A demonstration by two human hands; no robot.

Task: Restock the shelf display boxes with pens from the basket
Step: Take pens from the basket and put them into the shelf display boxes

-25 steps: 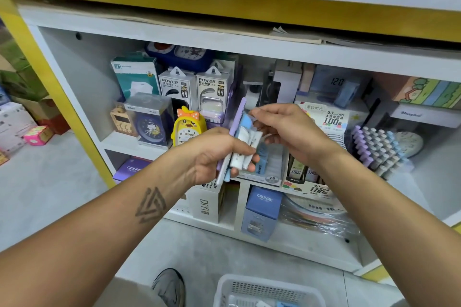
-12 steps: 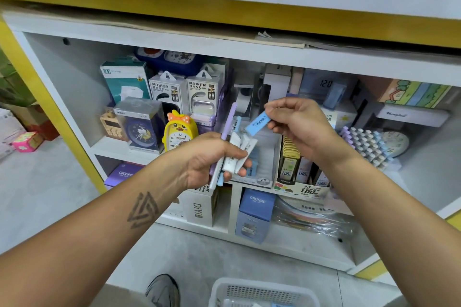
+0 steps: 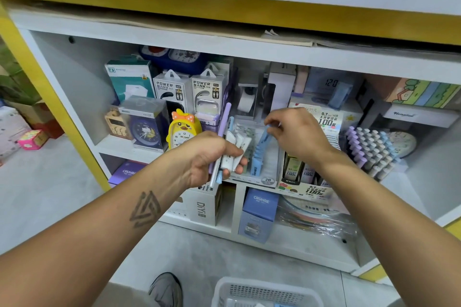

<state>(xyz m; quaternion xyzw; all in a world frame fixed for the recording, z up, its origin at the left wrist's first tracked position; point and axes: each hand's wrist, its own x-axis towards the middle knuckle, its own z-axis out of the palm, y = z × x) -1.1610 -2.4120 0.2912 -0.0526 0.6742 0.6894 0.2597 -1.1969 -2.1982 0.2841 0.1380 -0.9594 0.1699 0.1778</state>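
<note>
My left hand (image 3: 209, 157) grips a bunch of pens and small white packs (image 3: 233, 151) in front of the shelf; a purple pen (image 3: 224, 119) sticks up out of the bunch. My right hand (image 3: 296, 136) pinches a small blue pack (image 3: 263, 138) and holds it over the clear display box (image 3: 259, 177) marked 2B, where other blue packs stand. The white basket (image 3: 267, 291) sits on the floor at the bottom edge.
A lead refill display box (image 3: 306, 179) stands right of the 2B box, and a rack of pastel pens (image 3: 371, 149) beyond it. A yellow duck clock (image 3: 183, 129) and power bank boxes (image 3: 189, 90) sit left. My shoe (image 3: 166, 289) is beside the basket.
My right hand has pulled the blue pack out of the bunch and lowered it rightward into the 2B box. My left hand has stayed in place.
</note>
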